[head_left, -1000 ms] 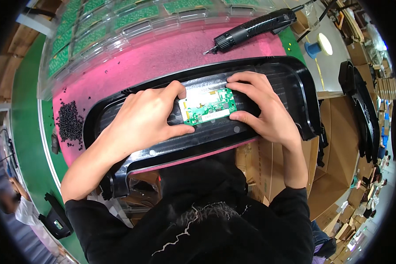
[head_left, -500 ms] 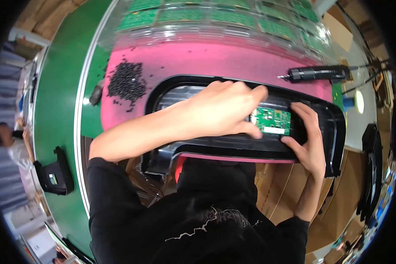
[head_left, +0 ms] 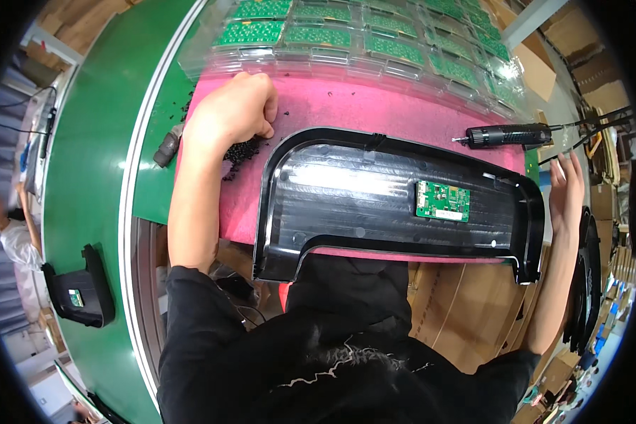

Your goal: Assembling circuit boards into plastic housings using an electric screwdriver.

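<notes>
My left hand (head_left: 234,109) is over the pile of small black screws (head_left: 244,152) at the left of the pink mat, its fingers curled and thumb drawn in. Whatever lies between its fingertips is too small to make out. To the right, my right hand (head_left: 567,185) is beside the tail of a black electric screwdriver (head_left: 507,136), fingers stretched out and holding nothing. Between my arms, a long black plastic housing (head_left: 332,227) lies hollow side up at the mat's near edge. Inside it, right of the middle, sits a green circuit board (head_left: 443,201).
Clear plastic trays (head_left: 318,51) of green boards fill the far side. A dark lump (head_left: 167,148) rests left of the mat. On the green table (head_left: 99,191) stands another black housing (head_left: 82,290) with a board; a person (head_left: 10,233) is at far left. Cardboard (head_left: 466,304) stands below.
Both hands have left the circuit board, which stays in the housing. My left hand moved left to the screws; my right hand moved right toward the screwdriver's cable end. The housing has shifted slightly.
</notes>
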Motion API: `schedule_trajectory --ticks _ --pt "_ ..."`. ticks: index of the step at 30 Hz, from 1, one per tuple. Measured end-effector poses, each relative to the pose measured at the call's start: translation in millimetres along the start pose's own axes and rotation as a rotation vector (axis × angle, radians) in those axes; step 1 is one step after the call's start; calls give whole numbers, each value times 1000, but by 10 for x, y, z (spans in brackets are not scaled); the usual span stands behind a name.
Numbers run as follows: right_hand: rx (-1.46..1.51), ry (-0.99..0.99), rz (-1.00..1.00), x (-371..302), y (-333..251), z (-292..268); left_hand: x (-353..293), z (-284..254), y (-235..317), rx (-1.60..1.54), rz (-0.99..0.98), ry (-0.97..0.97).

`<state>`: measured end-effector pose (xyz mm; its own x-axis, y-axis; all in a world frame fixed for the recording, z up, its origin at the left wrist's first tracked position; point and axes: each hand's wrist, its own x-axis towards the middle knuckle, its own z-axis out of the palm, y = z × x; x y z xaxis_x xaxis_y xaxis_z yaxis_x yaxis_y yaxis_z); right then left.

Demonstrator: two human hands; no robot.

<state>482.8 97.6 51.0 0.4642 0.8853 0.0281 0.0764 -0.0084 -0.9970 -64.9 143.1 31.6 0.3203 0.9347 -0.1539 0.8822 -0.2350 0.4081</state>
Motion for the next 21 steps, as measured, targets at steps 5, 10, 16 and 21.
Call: schedule_trajectory --ticks 5,10,16,21 --pt "244 -165 356 328 -39 152 47 47 63 136 2 29" --pt "310 -19 78 212 -104 807 124 120 53 -69 67 104" --pt "526 -271 -17 -200 -20 1348 170 120 82 -105 105 92" --pt "699 -391 -34 -317 -82 1288 174 192 117 -40 19 121"
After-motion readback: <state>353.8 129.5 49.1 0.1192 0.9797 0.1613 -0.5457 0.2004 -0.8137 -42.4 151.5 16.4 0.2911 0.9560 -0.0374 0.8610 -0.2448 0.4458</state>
